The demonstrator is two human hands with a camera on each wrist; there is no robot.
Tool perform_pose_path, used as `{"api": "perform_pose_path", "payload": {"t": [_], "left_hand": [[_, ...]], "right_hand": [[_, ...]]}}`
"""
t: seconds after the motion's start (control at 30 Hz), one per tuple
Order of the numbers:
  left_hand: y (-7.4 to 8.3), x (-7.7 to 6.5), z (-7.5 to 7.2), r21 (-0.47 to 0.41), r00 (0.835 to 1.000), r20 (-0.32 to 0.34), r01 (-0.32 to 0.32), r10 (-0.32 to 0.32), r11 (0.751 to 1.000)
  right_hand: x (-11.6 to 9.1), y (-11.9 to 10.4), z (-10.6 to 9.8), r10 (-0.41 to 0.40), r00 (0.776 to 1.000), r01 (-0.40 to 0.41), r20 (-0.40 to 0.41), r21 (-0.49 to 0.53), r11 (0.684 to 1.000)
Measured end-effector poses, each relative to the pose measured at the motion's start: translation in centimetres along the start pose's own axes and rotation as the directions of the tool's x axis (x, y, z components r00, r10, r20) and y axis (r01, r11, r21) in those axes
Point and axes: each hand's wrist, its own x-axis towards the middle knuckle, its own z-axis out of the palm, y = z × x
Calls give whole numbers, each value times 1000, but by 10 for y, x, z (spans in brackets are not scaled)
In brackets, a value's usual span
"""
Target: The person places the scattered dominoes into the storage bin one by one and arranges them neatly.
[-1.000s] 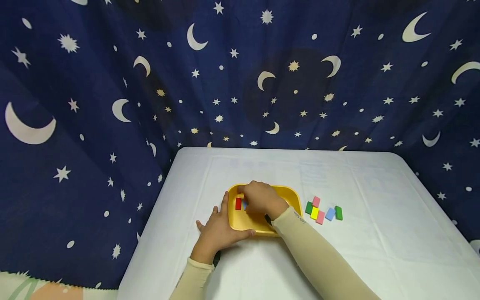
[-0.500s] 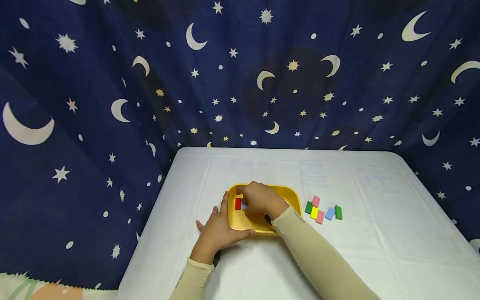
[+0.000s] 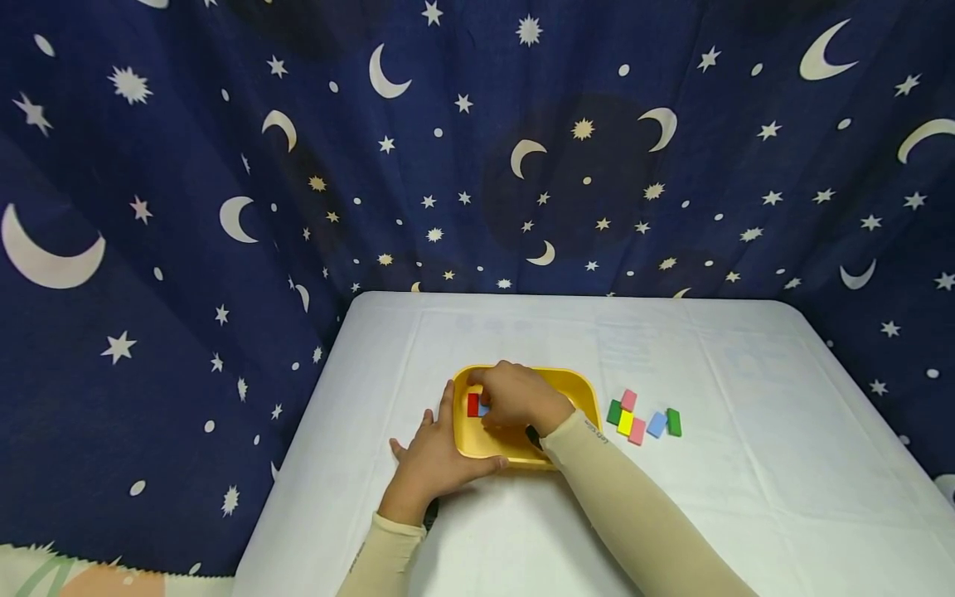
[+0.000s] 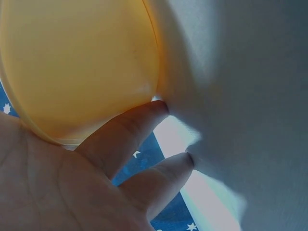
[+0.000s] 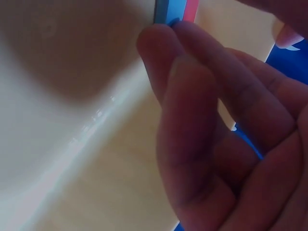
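My left hand point(image 3: 433, 460) braces the left end of a yellow tray point(image 3: 468, 448), thumb along the front side and straight fingers spread by the left wall. In the left wrist view, fingers point(image 4: 127, 134) lie against the outside of the tray point(image 4: 82, 62). My right hand point(image 3: 518, 396) reaches inside, its bent fingers at a small blue block point(image 3: 483, 410) that it partly covers. A red block point(image 3: 473, 405) lies directly left of the blue one. The right wrist view has fingertips point(image 5: 159, 41) at the end of the blue block point(image 5: 176, 9), beside the red block point(image 5: 191, 10).
Right of the tray, several loose blocks lie on the white table point(image 3: 746, 497): pink point(image 3: 629, 400), yellow point(image 3: 625, 424), blue point(image 3: 656, 425) and green point(image 3: 674, 423) among them. A dark blue curtain point(image 3: 477, 166) with moons and stars hangs behind and at the sides.
The blue block has shifted slightly left under my right fingers, and its gap to the red block has closed. My left hand stays in place on the tray.
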Motion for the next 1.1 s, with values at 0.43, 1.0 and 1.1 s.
{"api": "perform_pose_path", "payload": {"t": [0.43,1.0,1.1], "left_hand": [[1,-2,-1,-12,1000,8,-5,5,1000],[0,-1,0,-9,1000,14,11,-11,1000],[1,-1,-1,-13,1000,14,7,-7,1000]], "right_hand": [[-1,-1,-2,-45,999,45,-8,14,999],[-25,13,-32,-31,998,32,-63,26,999],[-37,18,-40,-49,993,51,-106,24,998]]}}
